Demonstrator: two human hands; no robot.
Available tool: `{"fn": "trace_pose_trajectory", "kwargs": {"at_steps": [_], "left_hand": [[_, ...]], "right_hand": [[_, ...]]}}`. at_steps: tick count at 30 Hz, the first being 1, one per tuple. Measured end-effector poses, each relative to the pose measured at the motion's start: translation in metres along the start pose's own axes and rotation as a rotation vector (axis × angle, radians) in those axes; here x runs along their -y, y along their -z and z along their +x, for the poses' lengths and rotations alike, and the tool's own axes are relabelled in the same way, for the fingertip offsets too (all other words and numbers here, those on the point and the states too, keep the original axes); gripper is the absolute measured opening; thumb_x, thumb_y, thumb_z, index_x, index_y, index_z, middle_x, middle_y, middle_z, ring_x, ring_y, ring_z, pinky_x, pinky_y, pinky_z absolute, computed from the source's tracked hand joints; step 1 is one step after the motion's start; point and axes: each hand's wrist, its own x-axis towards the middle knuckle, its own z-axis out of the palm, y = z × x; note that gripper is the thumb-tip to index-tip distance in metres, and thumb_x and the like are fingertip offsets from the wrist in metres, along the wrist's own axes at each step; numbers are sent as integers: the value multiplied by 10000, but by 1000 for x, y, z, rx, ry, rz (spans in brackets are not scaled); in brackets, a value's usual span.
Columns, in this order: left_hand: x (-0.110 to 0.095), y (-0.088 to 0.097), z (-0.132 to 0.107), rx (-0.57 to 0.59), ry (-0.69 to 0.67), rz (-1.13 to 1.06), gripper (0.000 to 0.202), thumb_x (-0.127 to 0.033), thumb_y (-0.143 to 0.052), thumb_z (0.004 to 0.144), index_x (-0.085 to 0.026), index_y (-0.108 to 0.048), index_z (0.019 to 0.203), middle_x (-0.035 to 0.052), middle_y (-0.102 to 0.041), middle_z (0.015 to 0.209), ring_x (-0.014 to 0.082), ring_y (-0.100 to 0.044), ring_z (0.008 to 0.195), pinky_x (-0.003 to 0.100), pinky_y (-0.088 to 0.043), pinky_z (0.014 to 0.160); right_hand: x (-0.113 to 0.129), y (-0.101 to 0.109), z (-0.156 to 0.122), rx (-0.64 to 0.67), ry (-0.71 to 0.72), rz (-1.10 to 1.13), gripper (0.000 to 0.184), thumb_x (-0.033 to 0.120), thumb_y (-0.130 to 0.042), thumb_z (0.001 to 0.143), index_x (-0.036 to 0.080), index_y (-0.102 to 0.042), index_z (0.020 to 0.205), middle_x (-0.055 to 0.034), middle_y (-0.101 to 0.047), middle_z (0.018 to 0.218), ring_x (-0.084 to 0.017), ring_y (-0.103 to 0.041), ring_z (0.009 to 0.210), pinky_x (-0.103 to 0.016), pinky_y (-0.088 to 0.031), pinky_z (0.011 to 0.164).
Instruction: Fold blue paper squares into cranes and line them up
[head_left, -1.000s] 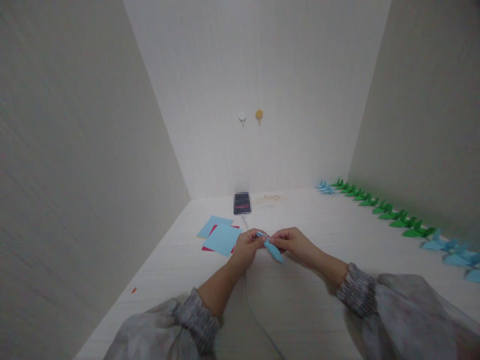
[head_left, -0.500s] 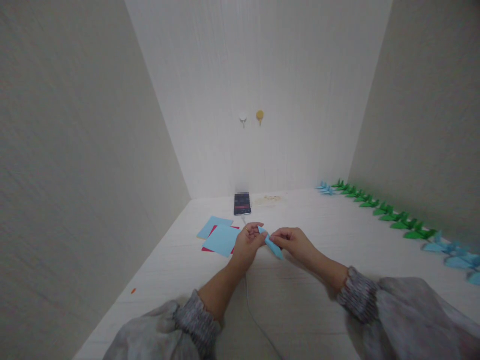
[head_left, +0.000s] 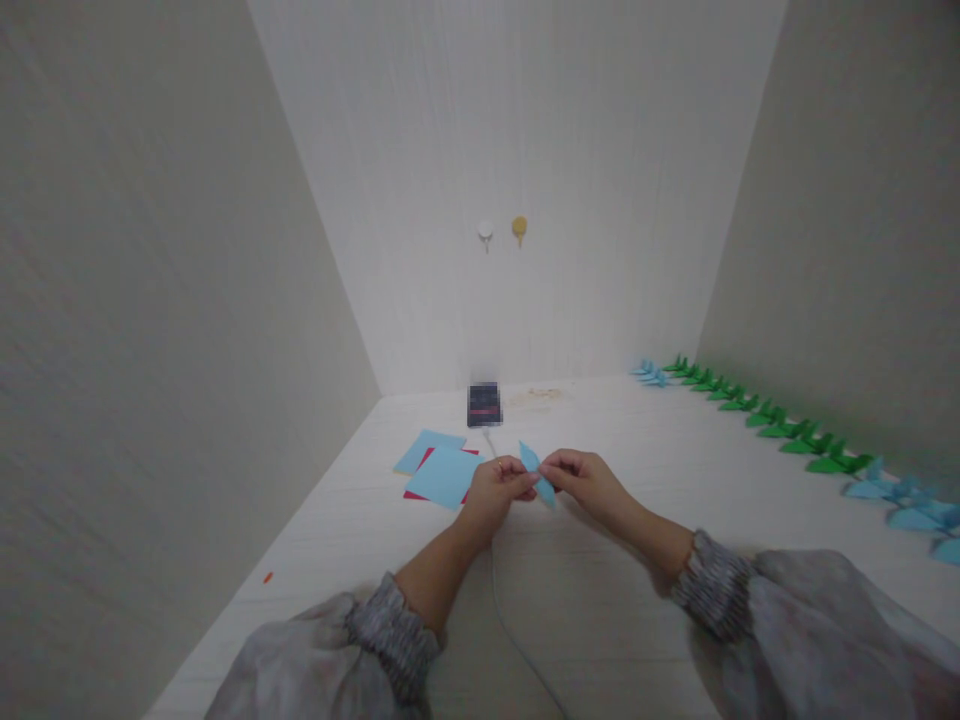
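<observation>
White tabletop, pale walls on three sides; left hand and right hand each with grip pinched on folded blue paper.

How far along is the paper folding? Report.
Done: folded green paper figures and folded light-blue paper figures line the right wall. In hand: left hand and right hand pinch a folded light-blue paper piece. Left: flat blue and red paper squares lie unfolded.
</observation>
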Motion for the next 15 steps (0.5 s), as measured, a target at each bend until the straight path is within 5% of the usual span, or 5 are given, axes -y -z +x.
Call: {"fn": "trace_pose_trajectory", "kwargs": {"at_steps": [7, 15], "left_hand": [[-5, 0, -2, -51, -7, 37, 247, -301, -675, 501, -116, -539, 590, -19, -552, 466, 76, -496, 437, 204, -395, 496], [-6, -1, -2, -66, 7, 32, 254, -290, -690, 483, -115, -536, 585, -21, -558, 467, 90, -526, 466, 212, -412, 513]], "right_hand": [[-2, 0, 1, 57, -25, 22, 163, 283, -516, 662, 150, -611, 664, 9, -558, 552, -111, -493, 535, -222, -382, 539], [-5, -1, 0, -23, 11, -93, 169, 279, -507, 679, 149, -616, 675, -18, -611, 631, -130, -532, 600, -230, -404, 570]]}}
